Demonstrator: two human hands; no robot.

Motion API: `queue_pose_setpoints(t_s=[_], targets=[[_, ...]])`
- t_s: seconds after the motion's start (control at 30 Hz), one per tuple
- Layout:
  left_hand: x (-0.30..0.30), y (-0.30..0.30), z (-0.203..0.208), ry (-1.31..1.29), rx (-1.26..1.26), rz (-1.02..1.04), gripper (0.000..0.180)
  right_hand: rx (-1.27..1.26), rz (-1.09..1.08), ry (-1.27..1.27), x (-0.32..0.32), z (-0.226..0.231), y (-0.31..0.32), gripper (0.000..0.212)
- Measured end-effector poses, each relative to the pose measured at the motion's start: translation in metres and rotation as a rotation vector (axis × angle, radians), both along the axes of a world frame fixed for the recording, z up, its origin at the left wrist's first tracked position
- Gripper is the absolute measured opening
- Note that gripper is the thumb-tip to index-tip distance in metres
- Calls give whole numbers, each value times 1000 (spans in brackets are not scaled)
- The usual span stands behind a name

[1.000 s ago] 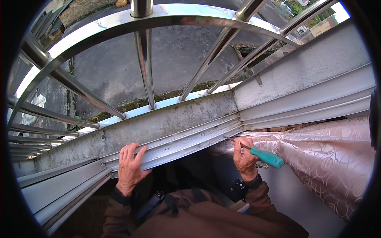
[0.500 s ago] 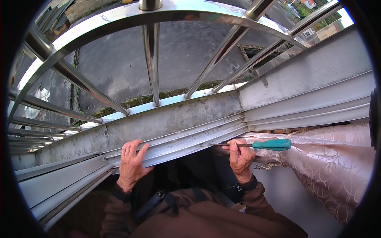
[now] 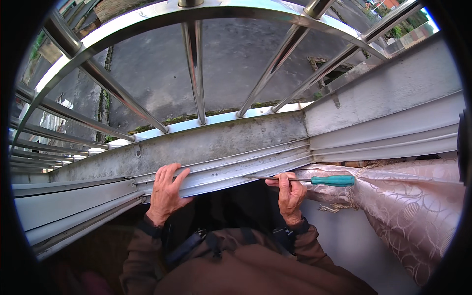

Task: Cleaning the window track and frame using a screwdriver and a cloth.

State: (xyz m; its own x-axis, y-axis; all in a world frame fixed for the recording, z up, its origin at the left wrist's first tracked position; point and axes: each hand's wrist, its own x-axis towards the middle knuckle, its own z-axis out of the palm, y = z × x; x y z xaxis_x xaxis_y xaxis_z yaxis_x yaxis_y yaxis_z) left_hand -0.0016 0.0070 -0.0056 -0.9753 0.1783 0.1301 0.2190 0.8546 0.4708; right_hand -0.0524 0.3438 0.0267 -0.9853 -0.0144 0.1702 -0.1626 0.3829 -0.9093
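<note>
A screwdriver [image 3: 334, 180] with a teal handle lies nearly level across my right hand [image 3: 291, 197]. My right fingers are pinched round its thin metal shaft, not its handle. The shaft points left, and its tip is at the inner ridges of the white window track [image 3: 221, 171]; whether it touches I cannot tell. My left hand [image 3: 168, 194] rests on the left part of this track, fingers spread over the ridges and thumb toward the inner edge. Dark grime marks the grooves between the hands.
Beyond the track runs a stained grey concrete sill [image 3: 216, 135]. Shiny metal railing bars [image 3: 194, 73] rise outside it. A white sliding sash [image 3: 73, 201] stands at left. Pink patterned curtain [image 3: 408, 201] is bunched at right, with a tasselled cord [image 3: 337, 207] near my right wrist.
My right hand has shifted slightly left with the screwdriver, and its tip sits farther left along the track. My left hand stays on the track. The view has tilted a little.
</note>
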Motion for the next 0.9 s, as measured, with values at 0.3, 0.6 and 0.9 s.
queue_pose_setpoints(t_s=[0.3, 0.6, 0.9], targets=[[1, 1, -1, 11, -19, 8, 81, -71, -33, -48, 3, -7, 6, 32], [1, 2, -1, -8, -40, 19, 80, -183, 13, -130, -6, -23, -1, 23], [4, 4, -4, 13, -55, 25, 77, -230, 66, -78, 4, -26, 6, 19]])
